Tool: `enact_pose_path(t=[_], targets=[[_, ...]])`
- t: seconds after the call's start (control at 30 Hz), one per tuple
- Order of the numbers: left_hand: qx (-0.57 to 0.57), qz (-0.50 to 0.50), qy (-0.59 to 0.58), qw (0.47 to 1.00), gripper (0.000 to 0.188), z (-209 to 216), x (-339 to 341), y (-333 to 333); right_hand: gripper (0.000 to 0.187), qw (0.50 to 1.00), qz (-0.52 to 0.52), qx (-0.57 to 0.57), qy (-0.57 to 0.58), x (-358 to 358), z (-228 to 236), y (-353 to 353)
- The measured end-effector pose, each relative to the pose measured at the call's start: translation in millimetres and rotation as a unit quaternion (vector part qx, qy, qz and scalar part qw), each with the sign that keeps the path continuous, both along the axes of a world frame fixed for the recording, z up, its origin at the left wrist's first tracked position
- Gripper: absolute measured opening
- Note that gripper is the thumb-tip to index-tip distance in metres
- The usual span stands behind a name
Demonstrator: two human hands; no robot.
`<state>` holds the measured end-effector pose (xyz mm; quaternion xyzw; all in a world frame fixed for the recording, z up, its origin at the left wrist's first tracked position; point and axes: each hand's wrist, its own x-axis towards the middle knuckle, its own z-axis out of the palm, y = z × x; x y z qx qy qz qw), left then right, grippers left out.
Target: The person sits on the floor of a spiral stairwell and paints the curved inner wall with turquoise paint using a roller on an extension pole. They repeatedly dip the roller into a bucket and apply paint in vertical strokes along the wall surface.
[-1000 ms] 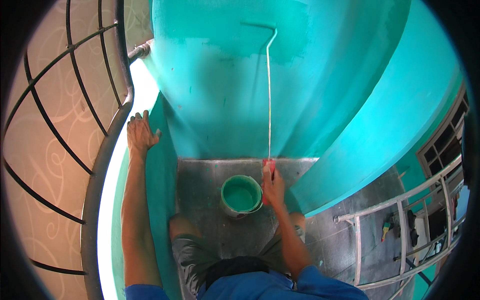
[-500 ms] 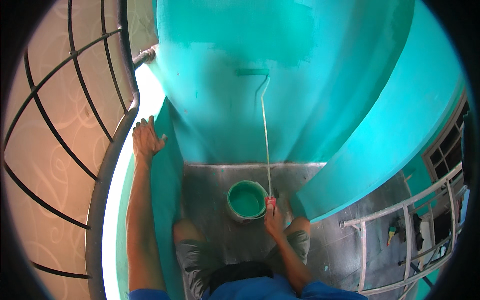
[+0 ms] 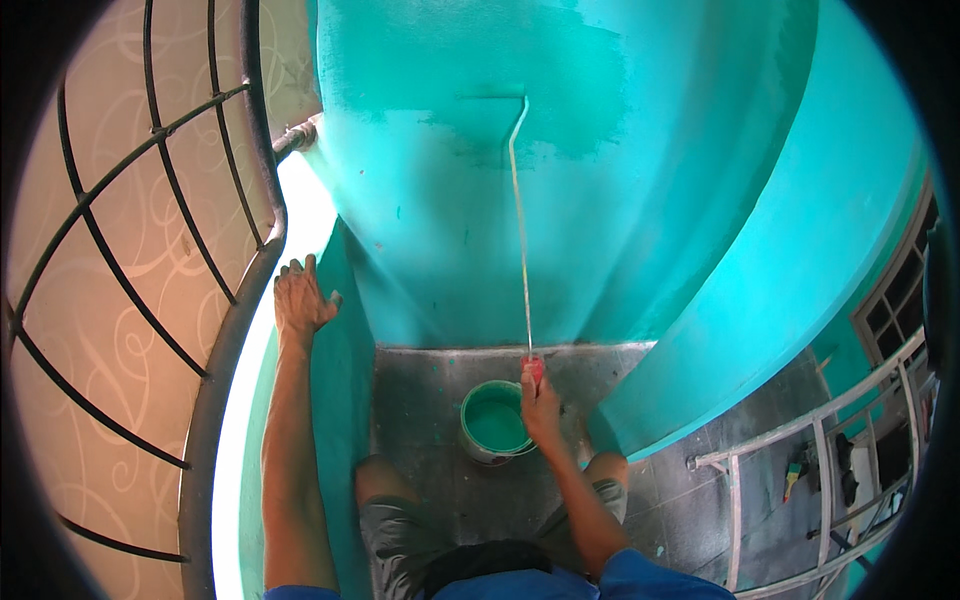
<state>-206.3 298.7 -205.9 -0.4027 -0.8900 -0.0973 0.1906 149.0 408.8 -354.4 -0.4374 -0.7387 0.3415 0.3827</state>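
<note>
My right hand is closed round the red handle of a paint roller, whose long thin frame reaches up to the turquoise wall. The roller head lies against the wall within a darker, wet-looking patch and blends with its colour. Below my right hand, a bucket of turquoise paint stands on the floor between my legs. My left hand rests on top of the low turquoise wall at the left, fingers stretched out and holding nothing.
A dark metal railing curves up the left side. On the right a turquoise column juts out, with a pale metal ladder lower down beyond it. A brush lies on the grey tiled floor.
The roller has moved up the wall into the darker patch, my right hand going forward with it. More of the bucket's near side shows. My left hand stays on the low wall.
</note>
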Motion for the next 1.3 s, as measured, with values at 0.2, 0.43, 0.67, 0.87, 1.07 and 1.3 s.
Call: enact_pose_path(t=[0.2, 0.43, 0.67, 0.87, 1.07, 1.3], targets=[[0.016, -0.013, 0.01, 1.0, 0.063, -2, 1, 1, 0.046, 0.998, 0.018, -0.009, 0.06, 11, -52, -50], [0.007, -0.003, 0.007, 1.0, 0.063, -4, -5, 1, 0.044, 0.988, 0.03, 0.076, 0.131, -37, 17, 3], [0.024, -0.009, -0.012, 1.0, 0.059, 2, 2, -1, 0.037, 0.984, -0.005, 0.097, 0.149, -50, 83, 33], [0.048, -0.016, 0.008, 0.999, 0.06, -7, -5, -2, 0.035, 0.978, -0.062, 0.152, 0.129, 3, 65, 36], [0.04, -0.011, -0.007, 0.999, 0.062, 1, 1, -2, 0.04, 0.984, -0.054, 0.148, 0.082, 22, 90, 86], [0.04, 0.006, -0.002, 0.999, 0.064, -6, -7, -11, 0.05, 0.995, 0.008, -0.001, 0.095, -25, 217, 86]])
